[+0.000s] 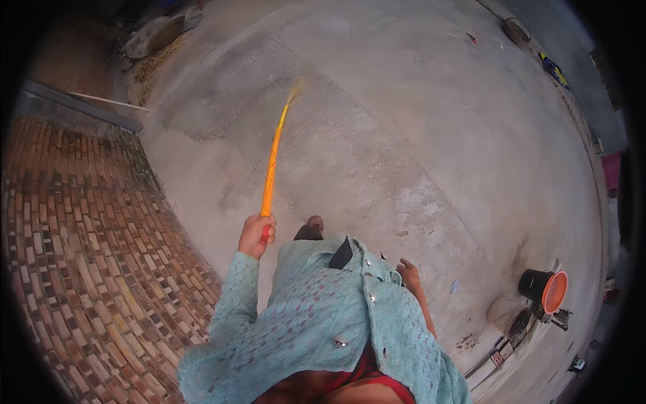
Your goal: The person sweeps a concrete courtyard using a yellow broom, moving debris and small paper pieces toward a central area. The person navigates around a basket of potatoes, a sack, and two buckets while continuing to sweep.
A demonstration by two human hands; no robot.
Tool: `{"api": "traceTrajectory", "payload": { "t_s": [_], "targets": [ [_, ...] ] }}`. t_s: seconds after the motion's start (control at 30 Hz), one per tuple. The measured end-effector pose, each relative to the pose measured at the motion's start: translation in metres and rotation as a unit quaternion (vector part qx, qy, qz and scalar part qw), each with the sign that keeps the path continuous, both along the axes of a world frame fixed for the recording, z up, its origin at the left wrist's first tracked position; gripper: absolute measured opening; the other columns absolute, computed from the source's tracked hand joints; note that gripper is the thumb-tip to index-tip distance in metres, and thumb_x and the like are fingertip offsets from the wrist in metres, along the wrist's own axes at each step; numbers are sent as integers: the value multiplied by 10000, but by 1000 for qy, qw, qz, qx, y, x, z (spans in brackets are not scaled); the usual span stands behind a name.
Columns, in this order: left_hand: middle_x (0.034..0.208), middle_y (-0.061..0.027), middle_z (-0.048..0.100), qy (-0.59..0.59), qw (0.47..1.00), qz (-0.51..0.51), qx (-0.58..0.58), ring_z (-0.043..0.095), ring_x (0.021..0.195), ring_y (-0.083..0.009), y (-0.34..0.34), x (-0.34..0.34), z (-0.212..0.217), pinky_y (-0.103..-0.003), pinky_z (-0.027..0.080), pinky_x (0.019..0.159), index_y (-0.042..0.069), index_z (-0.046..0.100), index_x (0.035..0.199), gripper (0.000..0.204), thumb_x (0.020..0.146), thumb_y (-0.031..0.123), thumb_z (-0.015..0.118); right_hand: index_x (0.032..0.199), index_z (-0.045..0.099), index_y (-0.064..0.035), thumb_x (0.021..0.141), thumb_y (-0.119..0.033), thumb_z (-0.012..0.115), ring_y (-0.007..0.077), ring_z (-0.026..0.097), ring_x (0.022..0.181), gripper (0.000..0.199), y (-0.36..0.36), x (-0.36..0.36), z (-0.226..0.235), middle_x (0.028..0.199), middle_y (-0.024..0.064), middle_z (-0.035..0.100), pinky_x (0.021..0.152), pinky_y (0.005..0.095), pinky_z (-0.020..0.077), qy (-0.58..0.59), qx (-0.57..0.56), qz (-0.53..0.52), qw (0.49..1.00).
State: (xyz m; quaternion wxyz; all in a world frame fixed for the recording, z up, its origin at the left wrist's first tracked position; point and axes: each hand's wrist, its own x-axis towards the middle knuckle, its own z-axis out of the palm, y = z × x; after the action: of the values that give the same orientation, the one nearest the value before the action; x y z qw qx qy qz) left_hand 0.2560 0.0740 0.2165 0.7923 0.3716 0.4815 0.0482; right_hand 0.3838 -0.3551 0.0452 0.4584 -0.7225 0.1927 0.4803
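Observation:
My left hand [257, 236] is closed around the red end of a long broom [270, 172]. Its orange handle has a wood-grain pattern and slants away from me to thin yellow bristles [293, 92] over the concrete. Whether the bristles touch the ground I cannot tell. At my right side, my right hand [408, 274] hangs beside the teal jacket [316, 289]. Its fingers look loosely apart, with nothing visible in them. One dark shoe [314, 224] shows past the jacket's hem.
Concrete floor [437, 121] spreads ahead, bordered on the left by brick paving [101, 256]. A black bucket [533, 285], an orange basin [554, 292] and a pale bucket [506, 316] are at the right. A grey beam [84, 106] and thin pole [111, 101] lie far left.

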Motion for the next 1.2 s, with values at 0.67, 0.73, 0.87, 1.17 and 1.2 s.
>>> {"api": "traceTrajectory", "payload": {
  "t_s": [0.67, 0.73, 0.87, 1.17, 1.2],
  "targets": [
    [544, -65, 457, 141, 983, -100, -67, 457, 427, -145, -19, 25, -102, -268, 356, 329, 14, 457, 691, 78, 673, 29, 531, 1179, 431, 27, 780, -166, 532, 194, 557, 852, 454, -12, -10, -41, 977, 165, 576, 741, 283, 439, -60, 40, 78, 994],
    [563, -62, 459, 109, 983, -114, -94, 462, 435, -134, -28, 32, -93, -263, 358, 326, 19, 451, 704, 84, 683, 33, 532, 1187, 422, 25, 781, -164, 529, 186, 556, 827, 460, 1, -3, -27, 950, 154, 580, 724, 284, 442, -64, 28, 95, 993],
    [571, -51, 465, 50, 983, -121, -130, 454, 431, -113, -30, 47, -60, -250, 351, 326, 21, 461, 678, 74, 706, 46, 526, 1207, 397, 19, 787, -153, 523, 172, 552, 781, 471, 25, 10, 3, 896, 126, 584, 696, 280, 444, -43, 32, 79, 995],
    [646, -54, 478, -62, 988, -36, -139, 432, 427, -82, 2, 29, -20, -205, 310, 316, -19, 493, 874, 165, 724, 44, 517, 1219, 381, 10, 796, -138, 512, 157, 549, 748, 467, 25, 21, 0, 865, 107, 582, 662, 263, 439, -32, 28, 81, 996],
    [644, -52, 477, -66, 989, -25, -128, 429, 425, -81, 7, 29, -20, -204, 309, 315, -15, 493, 881, 168, 723, 41, 515, 1226, 374, 4, 793, -142, 516, 156, 549, 735, 479, 31, 25, 6, 856, 97, 578, 650, 269, 441, -31, 19, 111, 993]
  ]
}}
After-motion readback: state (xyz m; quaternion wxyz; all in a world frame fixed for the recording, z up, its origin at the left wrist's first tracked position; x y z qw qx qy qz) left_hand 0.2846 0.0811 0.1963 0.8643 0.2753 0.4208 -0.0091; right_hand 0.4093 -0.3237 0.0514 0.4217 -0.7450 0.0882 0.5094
